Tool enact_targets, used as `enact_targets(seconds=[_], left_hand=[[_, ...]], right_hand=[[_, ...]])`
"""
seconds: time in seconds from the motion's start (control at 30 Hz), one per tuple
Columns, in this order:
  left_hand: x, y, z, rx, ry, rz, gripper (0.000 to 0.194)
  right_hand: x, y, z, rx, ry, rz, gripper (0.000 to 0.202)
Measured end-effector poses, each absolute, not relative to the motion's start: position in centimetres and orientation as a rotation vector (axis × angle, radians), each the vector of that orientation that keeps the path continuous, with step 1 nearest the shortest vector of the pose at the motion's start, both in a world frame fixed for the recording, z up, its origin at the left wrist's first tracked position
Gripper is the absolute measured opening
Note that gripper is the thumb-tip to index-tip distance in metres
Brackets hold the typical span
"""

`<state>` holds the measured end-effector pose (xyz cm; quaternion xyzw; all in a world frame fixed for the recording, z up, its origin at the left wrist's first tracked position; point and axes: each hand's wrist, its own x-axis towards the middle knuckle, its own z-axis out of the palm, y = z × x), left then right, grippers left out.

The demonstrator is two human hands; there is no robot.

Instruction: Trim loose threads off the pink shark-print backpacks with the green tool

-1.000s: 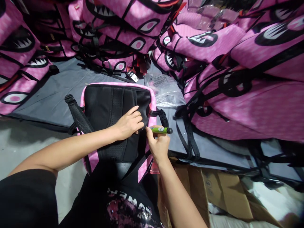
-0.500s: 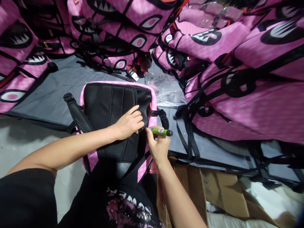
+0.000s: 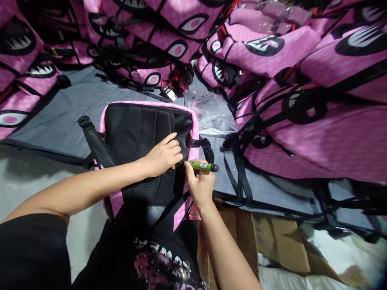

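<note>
A backpack (image 3: 125, 129) with pink edges lies with its black padded back panel facing up. My left hand (image 3: 165, 155) rests on that panel with its fingers spread and pressing on the fabric. At the panel's right side, my right hand (image 3: 200, 185) grips a green marker (image 3: 203, 165). The marker's black end points right; its other end points left toward my left thumb, and the tip is hard to make out. One black shoulder strap (image 3: 97, 143) sticks out on the left. Another strap (image 3: 207, 148) loops out on the right.
Pink backpacks with eye and teeth prints (image 3: 178, 48) are piled behind, and more (image 3: 314, 141) lie to the right. A clear plastic bag (image 3: 210, 114) and a hang tag (image 3: 170, 93) lie on the grey surface (image 3: 72, 100). Below right stands a cardboard box (image 3: 281, 243).
The view has shifted slightly. Both hands and the marker keep nearly the same place on the backpack, with the marker a touch further left in view.
</note>
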<state>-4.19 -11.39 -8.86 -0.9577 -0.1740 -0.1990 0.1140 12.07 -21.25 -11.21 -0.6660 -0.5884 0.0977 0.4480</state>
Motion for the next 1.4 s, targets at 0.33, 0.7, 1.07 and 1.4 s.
enact_targets(seconds=[0.33, 0.7, 1.07, 1.4], left_hand=[[-4.0, -11.4, -8.8, -2.795, -0.508, -0.591, 0.023], [-3.9, -11.4, -8.8, -2.793, -0.510, -0.554, 0.022], [-5.6, -12.4, -4.9, -2.760, -0.417, -0.496, 0.032], [-9.2, -23.4, 8.6, -2.638, -0.780, -0.722, 0.033]], right_hand=[[12.3, -21.3, -10.9, -1.644, -1.489, 0.250, 0.022], [12.4, -21.4, -11.0, -1.626, -1.489, 0.274, 0.020], [11.3, -22.8, -8.5, -1.485, -1.420, 0.391, 0.017], [12.4, -28.0, 4.1, -1.127, -1.399, 0.303, 0.015]])
